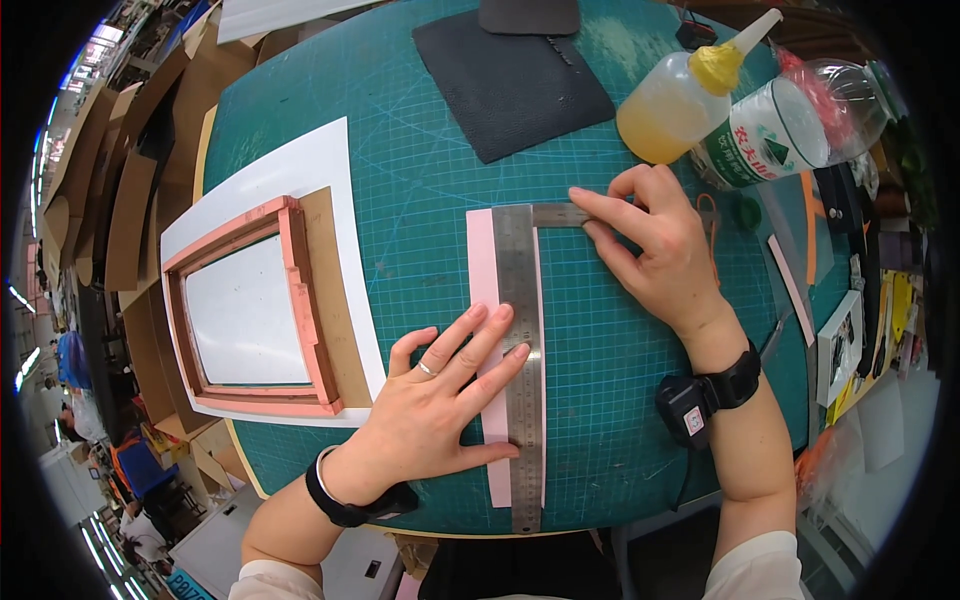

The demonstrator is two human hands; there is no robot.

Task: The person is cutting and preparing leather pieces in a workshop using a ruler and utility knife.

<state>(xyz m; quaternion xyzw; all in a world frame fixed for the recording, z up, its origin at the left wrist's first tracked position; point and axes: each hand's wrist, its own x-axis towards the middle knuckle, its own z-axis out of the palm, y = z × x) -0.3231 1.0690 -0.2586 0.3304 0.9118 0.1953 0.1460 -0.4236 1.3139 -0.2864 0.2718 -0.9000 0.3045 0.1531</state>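
Observation:
A long pale pink strip lies upright in the view on the green cutting mat. Over its right part rests a steel L-square, leaving only a thin pink edge showing to the right of the blade. My left hand presses down with spread fingers across the blade and the strip. At the far end, my right hand pinches the square's short arm between thumb and forefinger.
A salmon-coloured frame sits on brown board and a white sheet at left. Black leather lies at the back. A glue bottle and a cut plastic bottle stand back right; tools crowd the right edge.

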